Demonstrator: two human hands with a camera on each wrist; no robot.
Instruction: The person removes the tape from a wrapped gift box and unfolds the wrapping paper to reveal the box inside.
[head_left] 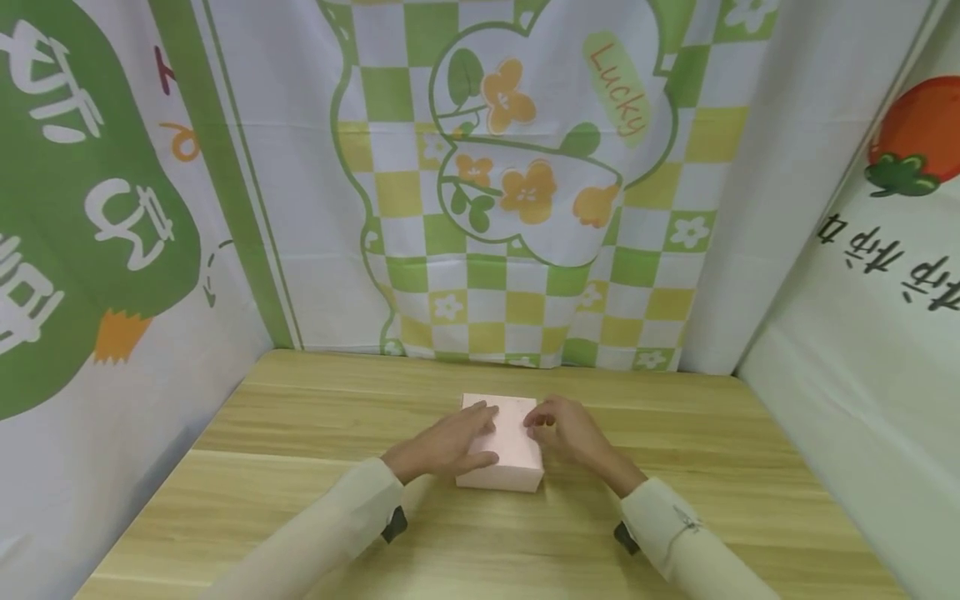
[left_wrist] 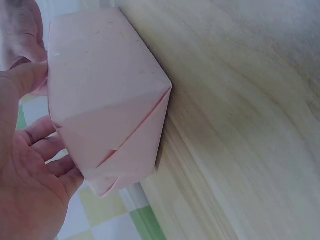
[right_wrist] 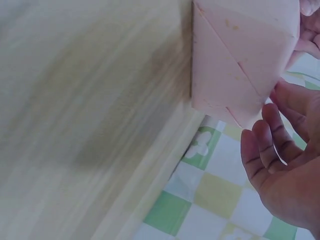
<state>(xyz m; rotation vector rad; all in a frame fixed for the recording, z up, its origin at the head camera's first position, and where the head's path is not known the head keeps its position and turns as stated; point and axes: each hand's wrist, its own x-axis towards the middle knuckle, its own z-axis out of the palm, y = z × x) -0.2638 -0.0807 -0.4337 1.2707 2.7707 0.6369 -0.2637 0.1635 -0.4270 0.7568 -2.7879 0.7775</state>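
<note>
A box wrapped in pale pink paper (head_left: 517, 442) sits on the wooden table, with folded, slanting paper seams on its end faces, seen as wrapped pink sides in the left wrist view (left_wrist: 110, 70) and the right wrist view (right_wrist: 240, 55). My left hand (head_left: 453, 442) lies over the left part of its top, fingers and thumb spread and relaxed. At the top's right edge is my right hand (head_left: 570, 429), its fingers loosely bent and the fingertips right at the paper. In the right wrist view, that hand's thumb and forefinger meet the box's edge.
The wooden table (head_left: 322, 417) runs back to a hanging cloth (head_left: 525, 308) with green and yellow checks. Printed cloths hang at the left (head_left: 225, 275) and right (head_left: 847, 367) sides. A dark strap part (head_left: 393, 525) shows below the left sleeve.
</note>
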